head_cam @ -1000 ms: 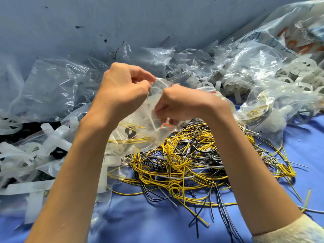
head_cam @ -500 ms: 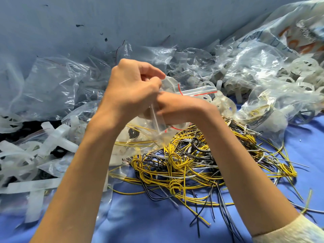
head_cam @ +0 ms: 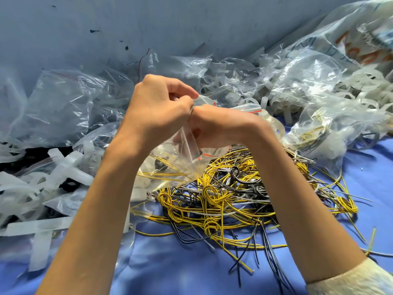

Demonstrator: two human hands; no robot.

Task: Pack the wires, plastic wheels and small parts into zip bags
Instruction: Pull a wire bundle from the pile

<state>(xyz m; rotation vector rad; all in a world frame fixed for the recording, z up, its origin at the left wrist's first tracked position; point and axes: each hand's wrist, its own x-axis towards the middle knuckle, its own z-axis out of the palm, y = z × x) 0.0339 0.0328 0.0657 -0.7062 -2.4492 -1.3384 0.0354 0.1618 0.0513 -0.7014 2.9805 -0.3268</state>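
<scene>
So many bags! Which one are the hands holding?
Find the yellow and black wire tangle on the blue cloth. Above its left edge, the left hand and right hand pinch a clear zip bag with yellow wires inside. Only this bag is held up.

A grey-blue wall (head_cam: 191,28) is rising beyond the left hand (head_cam: 157,109), with dark specks (head_cam: 94,31) marking it up and to that hand's left. A blue surface (head_cam: 170,262) is stretching beneath and nearer than the right hand (head_cam: 223,126), soft even light falling on both.
</scene>
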